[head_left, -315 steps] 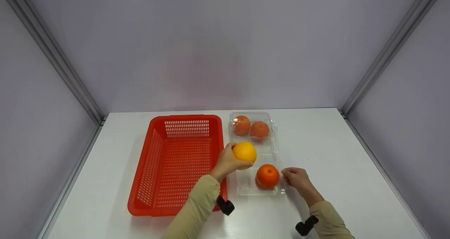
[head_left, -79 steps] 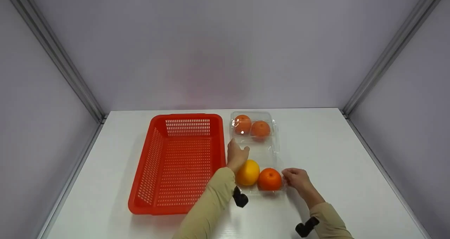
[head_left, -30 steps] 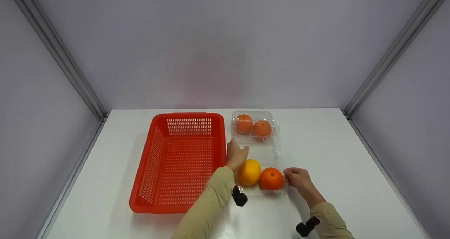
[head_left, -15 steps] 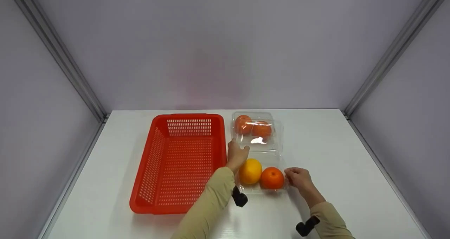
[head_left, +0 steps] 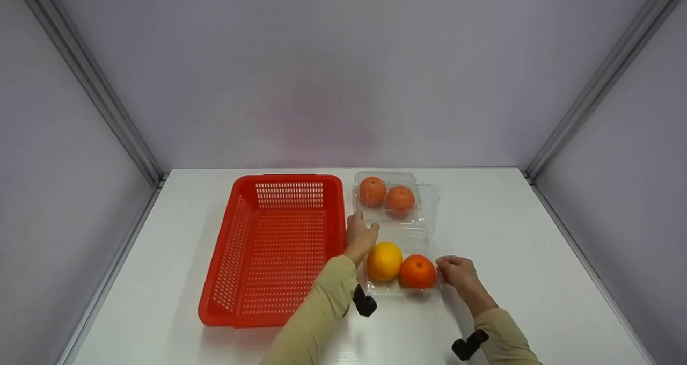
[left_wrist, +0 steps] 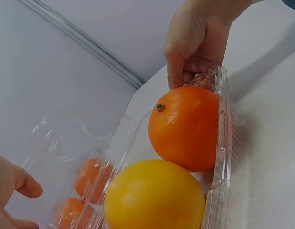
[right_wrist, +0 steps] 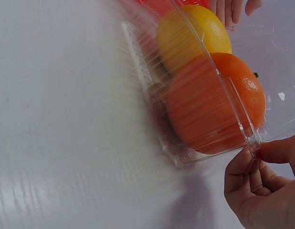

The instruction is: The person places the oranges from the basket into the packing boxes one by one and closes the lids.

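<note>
A clear plastic clamshell (head_left: 392,291) stands open on the white table, holding a round yellow fruit (head_left: 384,261) beside an orange (head_left: 417,271). Its lid (head_left: 428,206), at the far side, overlaps a second clear container in the head view. My right hand (head_left: 460,277) pinches the clamshell's right rim at a corner, which the right wrist view (right_wrist: 267,186) shows close up. At its left side is my left hand (head_left: 360,239), close to the yellow fruit; in the left wrist view that hand (left_wrist: 11,193) has thumb and fingers apart and nothing between them.
A red perforated basket (head_left: 206,295) stands just left of the clamshell. Behind it, against the back of the table, the second clear container (head_left: 385,176) holds two oranges (head_left: 372,191). Walls rise behind and at both sides.
Earlier the left hand held the yellow fruit over the clamshell; the fruit now lies inside beside the orange. Over the last second the lid has shifted to the right; both hands keep their places.
</note>
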Motion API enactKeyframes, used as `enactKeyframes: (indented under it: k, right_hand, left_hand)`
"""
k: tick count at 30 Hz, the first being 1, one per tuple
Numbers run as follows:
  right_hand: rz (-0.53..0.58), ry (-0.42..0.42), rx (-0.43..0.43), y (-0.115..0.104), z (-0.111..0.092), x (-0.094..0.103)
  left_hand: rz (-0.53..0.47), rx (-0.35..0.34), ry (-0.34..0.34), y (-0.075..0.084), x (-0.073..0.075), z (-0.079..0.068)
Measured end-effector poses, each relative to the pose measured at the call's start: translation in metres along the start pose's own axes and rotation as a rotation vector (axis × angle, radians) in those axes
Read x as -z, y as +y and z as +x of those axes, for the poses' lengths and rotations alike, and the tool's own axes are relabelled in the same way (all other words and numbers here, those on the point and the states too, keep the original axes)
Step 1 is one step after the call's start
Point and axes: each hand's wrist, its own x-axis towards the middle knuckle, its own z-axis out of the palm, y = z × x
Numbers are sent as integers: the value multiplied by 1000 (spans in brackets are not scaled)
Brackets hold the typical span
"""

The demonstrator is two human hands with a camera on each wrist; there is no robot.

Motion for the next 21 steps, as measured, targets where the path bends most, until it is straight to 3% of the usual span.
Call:
enactKeyframes:
  k: [12,21]
  right_hand:
    - [4,-5,-14,0,0,2]
    - [2,-3,-15,-1,2,2]
  left_hand:
    - [-32,-99,22,-3,6,2]
    - [-97,-222,99,3,9,4]
